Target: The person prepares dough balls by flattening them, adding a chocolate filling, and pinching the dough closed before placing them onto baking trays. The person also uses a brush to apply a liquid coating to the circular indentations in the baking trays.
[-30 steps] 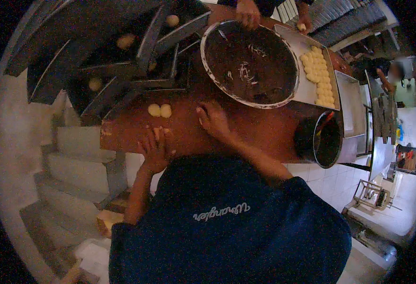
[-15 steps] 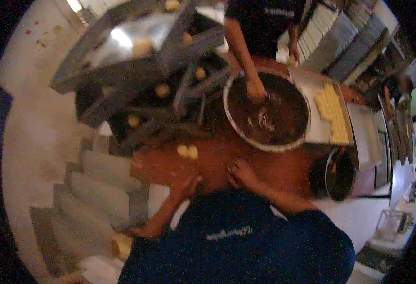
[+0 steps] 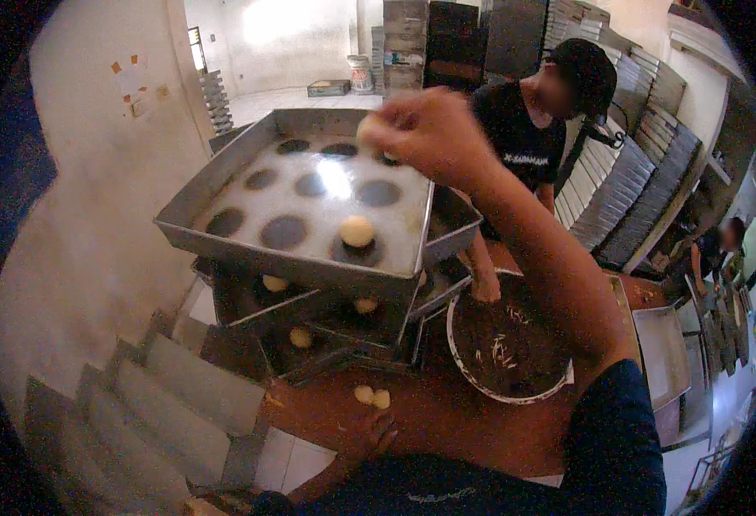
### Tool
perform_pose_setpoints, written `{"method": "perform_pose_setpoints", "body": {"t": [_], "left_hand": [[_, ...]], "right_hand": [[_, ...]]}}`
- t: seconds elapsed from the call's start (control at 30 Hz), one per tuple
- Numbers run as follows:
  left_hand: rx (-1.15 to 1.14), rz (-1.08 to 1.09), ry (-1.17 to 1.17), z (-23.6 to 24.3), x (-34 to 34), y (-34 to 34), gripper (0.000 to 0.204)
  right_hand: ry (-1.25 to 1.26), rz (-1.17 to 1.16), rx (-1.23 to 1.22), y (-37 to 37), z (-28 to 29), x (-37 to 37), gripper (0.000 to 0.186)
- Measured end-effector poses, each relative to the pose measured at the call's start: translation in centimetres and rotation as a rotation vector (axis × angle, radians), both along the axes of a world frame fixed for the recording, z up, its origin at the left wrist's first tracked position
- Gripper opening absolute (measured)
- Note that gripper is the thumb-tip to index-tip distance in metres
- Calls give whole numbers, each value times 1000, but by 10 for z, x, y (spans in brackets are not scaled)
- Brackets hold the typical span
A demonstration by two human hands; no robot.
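Observation:
My right hand (image 3: 436,138) is raised over the far right corner of the top metal baking tray (image 3: 309,273), its fingers closed round a pale dough ball (image 3: 366,131). Another dough ball (image 3: 357,230) sits on a dark round spot near that tray's front right corner. Below, on the reddish-brown table, my left hand (image 3: 373,432) lies low with fingers apart, nothing seen in it. Just beyond its fingertips are two small dough balls (image 3: 372,396). To the right stands a wide round tub (image 3: 511,400) of dark brown stuff with pale streaks.
More trays (image 3: 339,357) with dough balls are stacked crookedly under the top one. A co-worker (image 3: 515,129) in a dark shirt and cap reaches a hand (image 3: 484,288) into the tub. Upright trays (image 3: 623,163) lean behind them. An empty-looking tray (image 3: 662,357) lies at right.
My right hand has risen from the table to above the top tray with a dough ball. My left hand stays low on the table. The view has tilted up, showing the tray top and back room.

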State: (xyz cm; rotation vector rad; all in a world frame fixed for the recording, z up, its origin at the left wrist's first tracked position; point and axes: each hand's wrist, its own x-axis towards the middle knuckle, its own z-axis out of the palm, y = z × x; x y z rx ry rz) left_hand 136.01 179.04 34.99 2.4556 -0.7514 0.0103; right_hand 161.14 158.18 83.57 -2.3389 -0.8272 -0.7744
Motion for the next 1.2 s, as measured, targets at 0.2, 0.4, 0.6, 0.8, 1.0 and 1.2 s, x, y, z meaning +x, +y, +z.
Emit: {"method": "perform_pose_setpoints", "body": {"t": [0.2, 0.4, 0.6, 0.8, 1.0, 1.2], "left_hand": [[-23, 93, 44, -2, -1, 13, 49], [-238, 158, 292, -16, -13, 31, 55], [3, 154, -124, 43, 28, 52, 68], [240, 880, -39, 200, 22, 62, 37], [-351, 63, -37, 143, 0, 65, 31], [155, -335, -76, 69, 15, -61, 36]], "right_hand": [[-27, 67, 148, 26, -37, -1, 34], [-46, 377, 215, 1, -213, -217, 17], [1255, -111, -155, -40, -361, -332, 35], [929, -170, -198, -76, -381, -367, 33], [584, -340, 356, -118, -260, -345, 22], [729, -605, -753, -203, -289, -206, 18]]}}
